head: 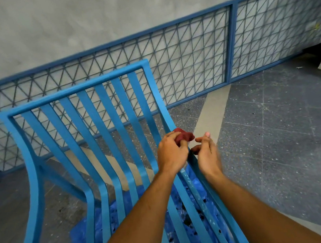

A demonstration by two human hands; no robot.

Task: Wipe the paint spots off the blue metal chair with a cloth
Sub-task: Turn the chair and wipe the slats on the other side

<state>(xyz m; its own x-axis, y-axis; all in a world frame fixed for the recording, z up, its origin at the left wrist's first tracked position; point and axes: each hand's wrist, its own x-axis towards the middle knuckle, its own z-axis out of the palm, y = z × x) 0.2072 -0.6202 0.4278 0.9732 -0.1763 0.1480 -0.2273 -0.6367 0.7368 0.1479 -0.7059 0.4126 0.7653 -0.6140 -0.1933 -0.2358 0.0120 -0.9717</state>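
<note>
Blue metal chair [104,141] stands on the speckled floor [281,135], its slatted back toward the blue mesh fence [187,55]. Left hand [171,153] grips a bunched red cloth [184,136], pressing it against the chair's right side rail where back meets seat. Right hand [206,152] hovers just right of that rail, fingers loosely curled, grasping nothing. Pale paint flecks show on the rail below the hands. Blue plastic sheet [101,232] lies under the chair.

Left hand [171,153] presses red cloth [184,136] against blue chair [95,134]; right hand [206,154] open.
</note>
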